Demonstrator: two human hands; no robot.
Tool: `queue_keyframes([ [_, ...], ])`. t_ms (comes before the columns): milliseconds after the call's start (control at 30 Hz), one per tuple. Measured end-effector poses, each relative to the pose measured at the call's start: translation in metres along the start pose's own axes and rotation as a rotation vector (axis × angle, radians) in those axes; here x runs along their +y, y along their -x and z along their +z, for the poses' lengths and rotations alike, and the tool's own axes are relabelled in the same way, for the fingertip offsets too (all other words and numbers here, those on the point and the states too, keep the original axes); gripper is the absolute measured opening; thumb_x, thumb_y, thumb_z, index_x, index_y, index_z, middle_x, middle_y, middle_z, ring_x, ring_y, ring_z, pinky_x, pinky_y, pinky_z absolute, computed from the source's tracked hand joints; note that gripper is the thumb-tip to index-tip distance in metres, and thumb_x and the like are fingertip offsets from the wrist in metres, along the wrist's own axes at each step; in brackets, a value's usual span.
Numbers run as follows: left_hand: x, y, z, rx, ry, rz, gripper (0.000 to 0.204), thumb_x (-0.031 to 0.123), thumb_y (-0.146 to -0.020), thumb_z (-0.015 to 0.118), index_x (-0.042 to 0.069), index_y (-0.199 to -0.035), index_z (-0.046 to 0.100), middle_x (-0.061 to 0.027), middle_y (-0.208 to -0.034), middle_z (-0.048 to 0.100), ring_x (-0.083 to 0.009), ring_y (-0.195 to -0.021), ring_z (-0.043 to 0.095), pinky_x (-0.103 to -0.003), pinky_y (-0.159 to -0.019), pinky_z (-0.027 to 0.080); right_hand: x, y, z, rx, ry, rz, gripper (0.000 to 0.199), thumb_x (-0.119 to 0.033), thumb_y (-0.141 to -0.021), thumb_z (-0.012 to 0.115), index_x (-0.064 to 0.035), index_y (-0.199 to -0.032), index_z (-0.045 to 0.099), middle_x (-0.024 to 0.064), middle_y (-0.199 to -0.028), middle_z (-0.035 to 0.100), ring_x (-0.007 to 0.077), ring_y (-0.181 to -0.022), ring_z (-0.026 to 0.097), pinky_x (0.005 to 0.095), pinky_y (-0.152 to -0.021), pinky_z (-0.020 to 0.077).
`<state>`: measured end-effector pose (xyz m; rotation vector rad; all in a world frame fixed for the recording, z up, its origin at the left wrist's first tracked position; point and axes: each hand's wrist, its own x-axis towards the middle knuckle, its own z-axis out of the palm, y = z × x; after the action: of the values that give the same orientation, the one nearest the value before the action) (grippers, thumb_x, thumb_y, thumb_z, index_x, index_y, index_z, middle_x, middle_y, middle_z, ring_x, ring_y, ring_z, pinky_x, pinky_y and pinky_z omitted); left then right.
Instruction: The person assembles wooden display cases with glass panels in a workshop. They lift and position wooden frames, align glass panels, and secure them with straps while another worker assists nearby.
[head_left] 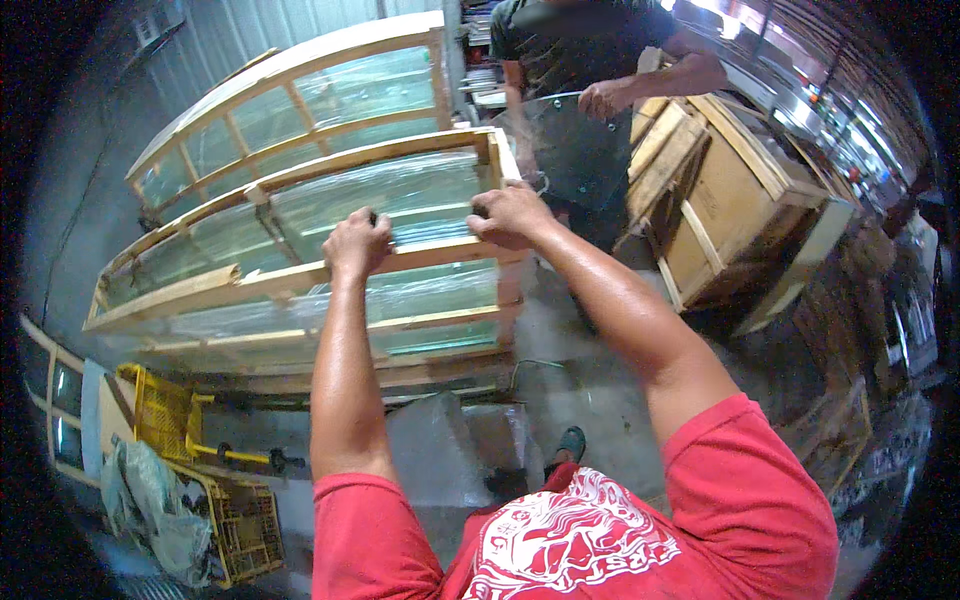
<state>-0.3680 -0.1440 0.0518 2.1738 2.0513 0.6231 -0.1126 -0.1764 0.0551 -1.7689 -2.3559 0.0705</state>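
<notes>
A long slatted wooden crate point(300, 283) stands before me, packed with greenish glass sheets point(400, 190) wrapped in clear film. My left hand point(358, 243) is closed at the crate's near top rail, with a small dark bit showing at its fingertips. Nearer the crate's right end, my right hand point(510, 215) is curled too, and another dark bit shows under its fingers. What either hand grips is too small to make out. Beyond that end, a person in a dark shirt point(580, 45) holds a clear glass panel point(575, 150) upright by its edges.
Behind stands a second crate of glass point(345, 85) against the corrugated wall point(275, 25). A tilted wooden box point(735, 185) occupies the right side. Lower left are a yellow metal cart point(165, 415) and a crumpled plastic sheet point(155, 510). Grey concrete floor point(560, 375) lies below.
</notes>
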Motion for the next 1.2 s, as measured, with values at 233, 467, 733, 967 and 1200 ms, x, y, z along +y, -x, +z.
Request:
queue_keyframes([
  [233,-0.002,-0.001,0.004,0.030,-0.006,0.022,0.042,0.046,-0.086,0.048,0.010,-0.096,0.067,-0.0195,-0.100,0.069,-0.0400,-0.095,0.065,-0.050,-0.085,0.050,0.002,0.001,0.000,0.008,-0.021,0.018,0.045,-0.046,-0.084,0.048,-0.0129,-0.105,0.071,0.0147,-0.105,0.070,0.0324,-0.102,0.064,0.0425,-0.105,0.0371],
  [467,0.000,0.002,0.004,0.073,-0.017,0.060,0.041,0.046,-0.088,0.049,0.011,-0.096,0.069,-0.0147,-0.101,0.069,-0.0368,-0.096,0.065,-0.048,-0.082,0.049,0.004,0.000,0.007,0.050,-0.009,0.023,0.041,-0.045,-0.084,0.049,-0.0133,-0.099,0.071,0.0149,-0.099,0.070,0.0301,-0.100,0.066,0.0454,-0.109,0.0315],
  [733,-0.015,-0.015,0.017,0.042,-0.059,0.107,0.041,0.044,-0.091,0.048,0.008,-0.101,0.066,-0.0159,-0.108,0.067,-0.0375,-0.098,0.063,-0.048,-0.083,0.048,0.007,0.001,0.010,0.081,-0.075,0.015,0.033,-0.040,-0.079,0.056,-0.0155,-0.093,0.073,0.0100,-0.094,0.072,0.0268,-0.097,0.068,0.0467,-0.109,0.0305],
  [967,-0.033,-0.035,0.030,-0.033,-0.018,0.154,0.041,0.041,-0.088,0.053,0.002,-0.093,0.064,-0.0186,-0.090,0.066,-0.0384,-0.083,0.061,-0.048,-0.077,0.046,0.012,0.006,0.017,0.276,-0.247,-0.008,0.026,-0.035,-0.075,0.064,-0.0125,-0.086,0.069,0.0104,-0.085,0.070,0.0287,-0.092,0.067,0.0461,-0.100,0.0398],
  [1200,-0.055,-0.054,0.044,-0.035,0.121,0.280,0.039,0.035,-0.091,0.054,-0.003,-0.092,0.062,-0.0246,-0.098,0.060,-0.0408,-0.092,0.056,-0.046,-0.080,0.042,-0.009,0.096,0.033,1.029,-0.369,-0.190,0.028,-0.016,-0.071,0.068,-0.0100,-0.097,0.059,0.0136,-0.099,0.060,0.0325,-0.101,0.055,0.0469,-0.089,0.0414],
])
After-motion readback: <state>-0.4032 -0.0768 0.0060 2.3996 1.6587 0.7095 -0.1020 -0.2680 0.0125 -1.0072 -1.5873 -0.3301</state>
